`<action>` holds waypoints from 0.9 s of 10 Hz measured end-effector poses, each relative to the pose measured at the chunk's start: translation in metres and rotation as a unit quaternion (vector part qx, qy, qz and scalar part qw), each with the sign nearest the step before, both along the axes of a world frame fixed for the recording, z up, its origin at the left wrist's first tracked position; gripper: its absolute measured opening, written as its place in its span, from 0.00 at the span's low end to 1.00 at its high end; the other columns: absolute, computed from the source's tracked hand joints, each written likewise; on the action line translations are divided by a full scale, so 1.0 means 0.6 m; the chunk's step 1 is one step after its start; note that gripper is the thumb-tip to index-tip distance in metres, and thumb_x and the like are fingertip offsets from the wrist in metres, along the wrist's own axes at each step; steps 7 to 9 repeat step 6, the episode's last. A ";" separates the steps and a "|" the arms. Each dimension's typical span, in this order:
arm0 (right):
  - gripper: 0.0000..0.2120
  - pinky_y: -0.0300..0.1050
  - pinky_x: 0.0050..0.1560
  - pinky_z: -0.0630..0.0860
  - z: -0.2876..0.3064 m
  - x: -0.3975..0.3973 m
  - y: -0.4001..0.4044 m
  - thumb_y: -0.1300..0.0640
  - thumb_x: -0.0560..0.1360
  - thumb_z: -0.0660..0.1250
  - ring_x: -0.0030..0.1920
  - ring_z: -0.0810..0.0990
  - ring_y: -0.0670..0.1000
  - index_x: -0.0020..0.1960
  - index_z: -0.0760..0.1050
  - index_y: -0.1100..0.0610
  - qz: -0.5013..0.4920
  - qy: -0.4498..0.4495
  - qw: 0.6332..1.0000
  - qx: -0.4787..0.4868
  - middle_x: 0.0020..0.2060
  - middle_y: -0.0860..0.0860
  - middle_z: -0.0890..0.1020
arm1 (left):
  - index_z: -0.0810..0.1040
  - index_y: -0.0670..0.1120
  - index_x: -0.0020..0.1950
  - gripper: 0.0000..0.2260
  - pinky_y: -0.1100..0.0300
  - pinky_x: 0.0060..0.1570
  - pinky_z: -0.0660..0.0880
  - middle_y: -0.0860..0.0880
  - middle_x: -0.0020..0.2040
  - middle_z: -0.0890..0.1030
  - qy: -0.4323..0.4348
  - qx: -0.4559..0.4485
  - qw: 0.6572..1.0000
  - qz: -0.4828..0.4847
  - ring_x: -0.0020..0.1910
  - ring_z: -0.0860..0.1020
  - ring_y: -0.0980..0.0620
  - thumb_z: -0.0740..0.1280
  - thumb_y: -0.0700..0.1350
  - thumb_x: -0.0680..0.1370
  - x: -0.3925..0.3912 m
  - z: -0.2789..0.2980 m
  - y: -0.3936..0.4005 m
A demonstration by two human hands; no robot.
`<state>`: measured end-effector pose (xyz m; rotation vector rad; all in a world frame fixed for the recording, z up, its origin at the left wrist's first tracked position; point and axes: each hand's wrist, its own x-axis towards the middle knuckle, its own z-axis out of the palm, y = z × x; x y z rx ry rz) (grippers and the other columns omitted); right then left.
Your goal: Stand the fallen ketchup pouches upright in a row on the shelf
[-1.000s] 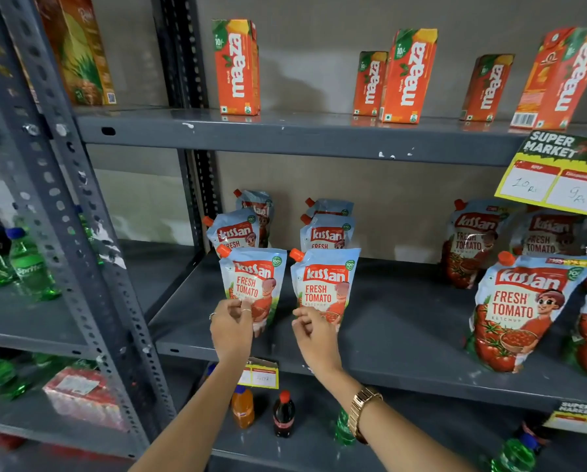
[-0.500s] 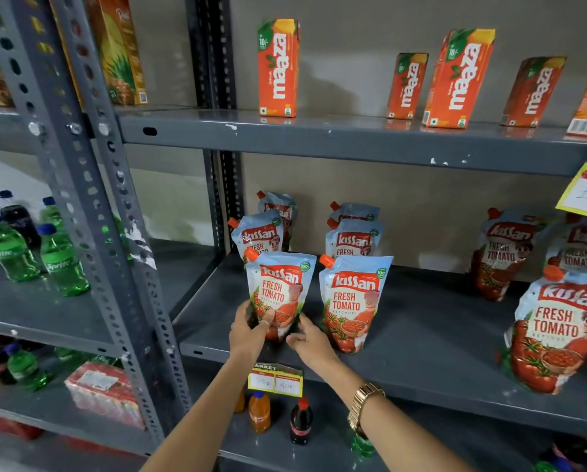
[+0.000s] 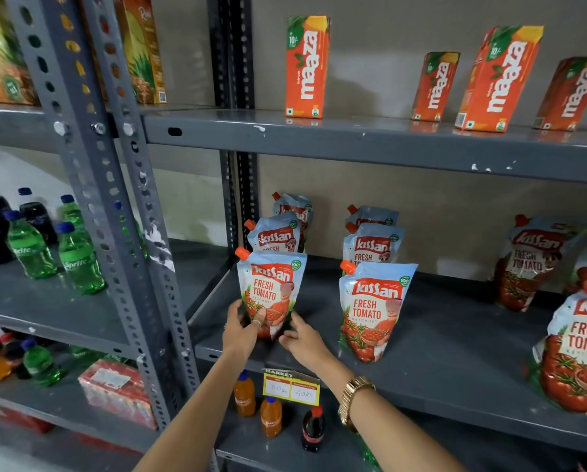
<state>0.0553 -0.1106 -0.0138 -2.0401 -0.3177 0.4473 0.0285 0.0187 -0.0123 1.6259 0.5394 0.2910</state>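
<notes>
Two columns of Kissan ketchup pouches stand upright on the grey middle shelf [image 3: 438, 366]. The front left pouch [image 3: 272, 287] is upright near the shelf's left front corner. My left hand [image 3: 242, 330] grips its lower left side, thumb across the front. My right hand [image 3: 300, 338] touches its lower right base with the fingers spread. The front right pouch [image 3: 373, 308] stands free, a hand's width to the right. Behind each stand two more pouches [image 3: 276, 235] [image 3: 372, 245]. Further pouches [image 3: 530, 264] [image 3: 578, 349] stand at the right end.
Maaza juice cartons [image 3: 305, 66] stand on the shelf above. A perforated grey upright [image 3: 115, 206] rises on the left, with Sprite bottles [image 3: 77, 260] beyond it. A yellow price tag [image 3: 290, 386] hangs on the shelf's front edge above small drink bottles [image 3: 271, 415].
Both hands have dropped from the two front pouches onto the base of the left one. That pouch now stands further left, widening the gap to the right pouch. The camera has swung left.
</notes>
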 end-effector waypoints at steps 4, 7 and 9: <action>0.29 0.47 0.67 0.68 -0.016 0.002 -0.001 0.65 0.77 0.61 0.68 0.71 0.53 0.75 0.54 0.58 -0.056 0.038 0.996 0.062 0.71 0.58 0.68 | 0.64 0.44 0.71 0.24 0.50 0.67 0.67 0.43 0.71 0.70 0.031 -0.032 0.999 -0.029 0.69 0.69 0.44 0.66 0.40 0.76 0.002 -0.003 0.018; 0.26 0.43 0.65 0.69 -0.013 -0.003 -0.012 0.65 0.77 0.61 0.67 0.72 0.54 0.73 0.58 0.61 -0.083 0.047 0.993 0.073 0.69 0.58 0.70 | 0.64 0.41 0.71 0.24 0.53 0.66 0.66 0.42 0.70 0.71 0.042 -0.032 0.999 -0.002 0.69 0.69 0.44 0.66 0.41 0.76 0.001 0.006 0.017; 0.26 0.43 0.65 0.69 -0.013 -0.003 -0.012 0.65 0.77 0.61 0.67 0.72 0.54 0.73 0.58 0.61 -0.083 0.047 0.993 0.073 0.69 0.58 0.70 | 0.64 0.41 0.71 0.24 0.53 0.66 0.66 0.42 0.70 0.71 0.042 -0.032 0.999 -0.002 0.69 0.69 0.44 0.66 0.41 0.76 0.001 0.006 0.017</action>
